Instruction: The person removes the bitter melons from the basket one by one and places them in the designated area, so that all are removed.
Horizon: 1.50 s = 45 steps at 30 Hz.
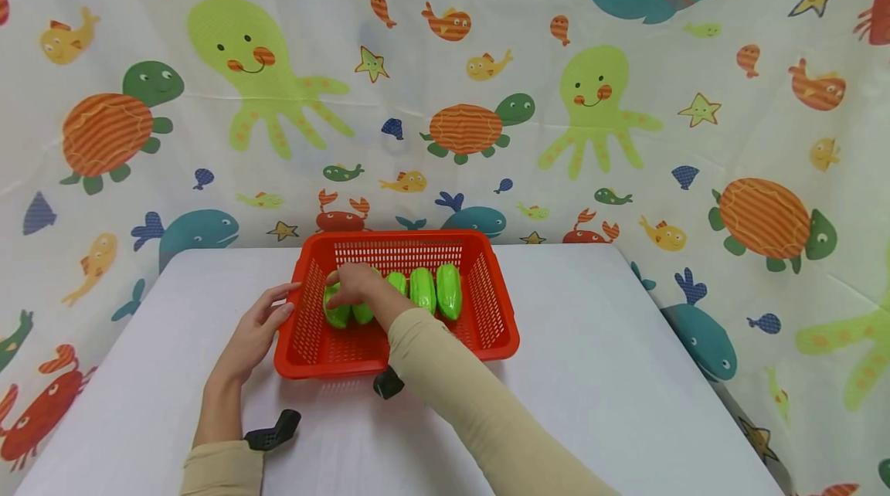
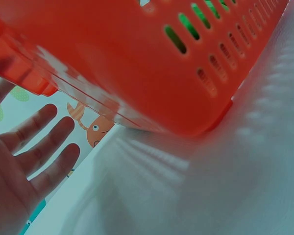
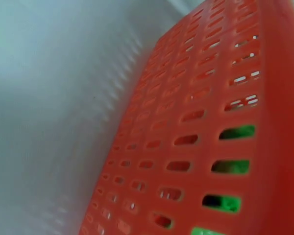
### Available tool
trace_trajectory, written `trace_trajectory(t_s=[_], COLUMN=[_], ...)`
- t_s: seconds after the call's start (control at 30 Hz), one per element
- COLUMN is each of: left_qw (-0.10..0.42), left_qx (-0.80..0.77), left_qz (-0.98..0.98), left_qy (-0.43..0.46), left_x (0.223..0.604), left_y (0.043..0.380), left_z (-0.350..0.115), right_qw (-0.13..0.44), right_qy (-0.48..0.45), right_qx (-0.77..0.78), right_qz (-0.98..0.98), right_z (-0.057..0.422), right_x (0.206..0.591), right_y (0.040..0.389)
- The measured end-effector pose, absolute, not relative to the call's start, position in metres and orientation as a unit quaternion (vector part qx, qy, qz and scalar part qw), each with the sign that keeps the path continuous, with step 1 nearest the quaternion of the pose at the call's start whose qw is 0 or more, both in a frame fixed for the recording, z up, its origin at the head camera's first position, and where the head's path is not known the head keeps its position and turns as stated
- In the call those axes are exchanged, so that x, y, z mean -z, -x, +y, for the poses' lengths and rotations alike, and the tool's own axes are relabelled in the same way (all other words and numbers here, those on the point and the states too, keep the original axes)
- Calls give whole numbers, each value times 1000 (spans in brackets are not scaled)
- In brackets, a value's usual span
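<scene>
A red slotted plastic basket (image 1: 316, 369) stands on the white table. Inside it, several glossy green, long vegetable-like pieces (image 1: 449, 292) lie side by side in a row. My right hand (image 1: 354, 283) reaches over the front rim and holds the leftmost green piece (image 1: 337, 317), thumb and fingers curved about its upper part. At the basket's left side, my left hand (image 1: 253, 334) touches the rim with its fingertips. The left wrist view shows its fingers (image 2: 44, 152) straight and spread beside the basket wall. From the right wrist, only the slotted wall (image 3: 186, 117) shows; the hand is hidden.
The white table (image 1: 612, 388) extends to both sides of the basket. Behind it hangs a cloth (image 1: 403, 40) printed with sea animals. A black wrist-worn device (image 1: 274, 432) is on the left wrist, and another (image 1: 388, 383) is by the front wall under the right forearm.
</scene>
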State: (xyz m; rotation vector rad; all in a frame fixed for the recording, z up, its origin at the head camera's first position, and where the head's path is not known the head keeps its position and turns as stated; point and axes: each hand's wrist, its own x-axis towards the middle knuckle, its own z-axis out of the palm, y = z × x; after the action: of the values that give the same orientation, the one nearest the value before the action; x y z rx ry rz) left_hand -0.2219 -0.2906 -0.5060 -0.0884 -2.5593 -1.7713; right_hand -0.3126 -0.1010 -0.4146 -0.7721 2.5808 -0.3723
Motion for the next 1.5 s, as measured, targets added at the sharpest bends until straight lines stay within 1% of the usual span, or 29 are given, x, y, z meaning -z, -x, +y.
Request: trace_trajectory(t_s=[0.2,0.53,0.9,1.23,1.5], left_qw=[6,2,4,7,12], left_qx=[575,578,579,577,578], left_qz=[-818,-816,-815,-816,-815], left_qy=[22,28,31,38,40], left_x=[508,513,511,504,506], left_y=[220,218,219,222,222], left_z=[-290,-290,-289,-291,-292], right_qw=[210,205,250,286,311], right_qy=[256,267,254,275,294], right_qx=[150,134,144,131,118], right_qz=[932,932,923,909,896], right_z=[-104,-103,-105,-109,-107], right_x=[420,426,416,412,409], right_y=[310,310,316,328,334])
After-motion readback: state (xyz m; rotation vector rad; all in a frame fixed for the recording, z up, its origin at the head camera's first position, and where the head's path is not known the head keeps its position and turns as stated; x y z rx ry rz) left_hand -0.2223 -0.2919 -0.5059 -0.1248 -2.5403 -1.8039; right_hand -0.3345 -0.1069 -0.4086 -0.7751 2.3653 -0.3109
